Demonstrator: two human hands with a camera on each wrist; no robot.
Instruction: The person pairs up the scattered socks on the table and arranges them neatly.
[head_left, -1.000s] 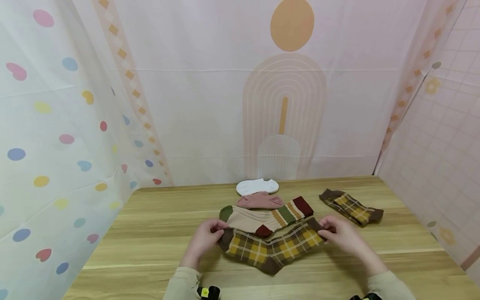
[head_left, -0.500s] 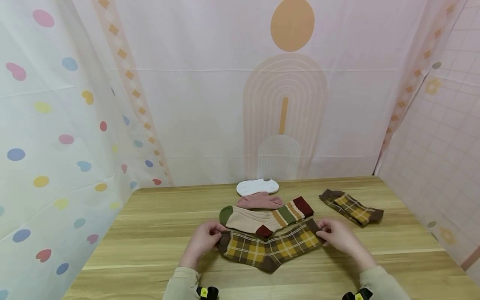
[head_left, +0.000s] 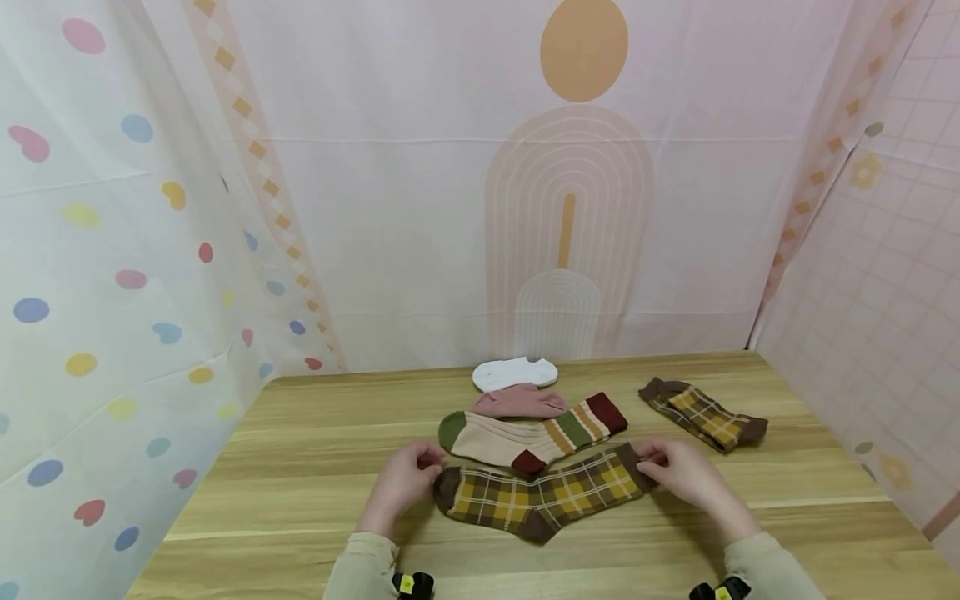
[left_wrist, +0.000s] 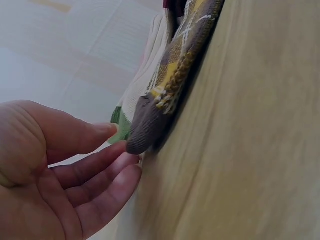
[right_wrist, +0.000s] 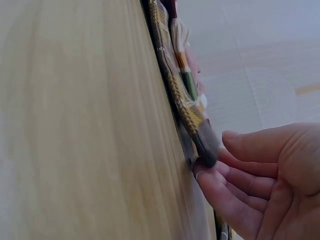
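A brown and yellow plaid sock (head_left: 536, 500) lies stretched out on the table, its toe to the left and cuff to the right. At the toe is my left hand (head_left: 405, 482); in the left wrist view its thumb stands apart from the fingers (left_wrist: 112, 192), which are close beside the brown toe (left_wrist: 145, 125). My right hand (head_left: 686, 477) is at the cuff. In the right wrist view the thumb is off the cuff (right_wrist: 207, 145) while fingertips touch its underside. Just behind lies a cream sock (head_left: 495, 437) with green toe, maroon heel and striped cuff.
Farther back, a pink sock (head_left: 521, 402) and a white low-cut sock (head_left: 513, 374) lie in line behind the cream one. A second plaid sock (head_left: 705, 414) rests folded at the right rear. Patterned curtains (head_left: 405, 208) border the wooden table (head_left: 300, 467) at the back and sides.
The plaid sock's toe and cuff have shifted slightly toward me and settled beside the cream sock. Both hands, which pinched its ends earlier, have loosened from it.
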